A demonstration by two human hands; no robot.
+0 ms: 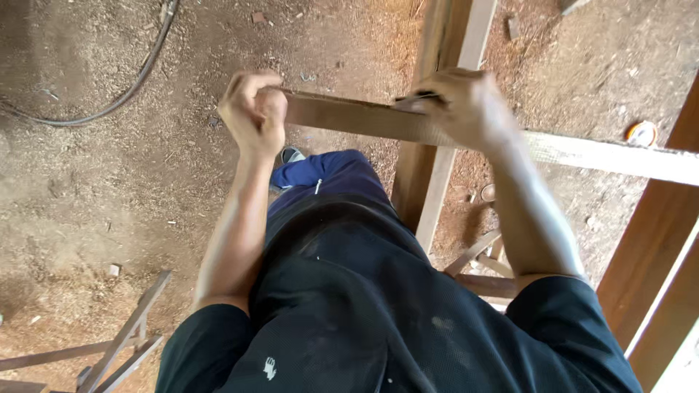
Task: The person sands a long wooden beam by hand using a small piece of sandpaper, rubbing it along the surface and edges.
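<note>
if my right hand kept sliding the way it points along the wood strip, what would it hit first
Probably the left hand, which grips the far end of the wood strip; the right hand points that way, with only bare strip between them.

A single camera sits on the person's head and faces almost straight down along the body. The dark shirt (349, 313) fills the lower middle of the frame, very near the lens. Beyond it, both forearms reach up the frame to a wooden slat (364, 116), at arm's length. Around the shirt, much farther off, lies the sawdust-strewn floor (95, 196). No second view overlaps.
</note>
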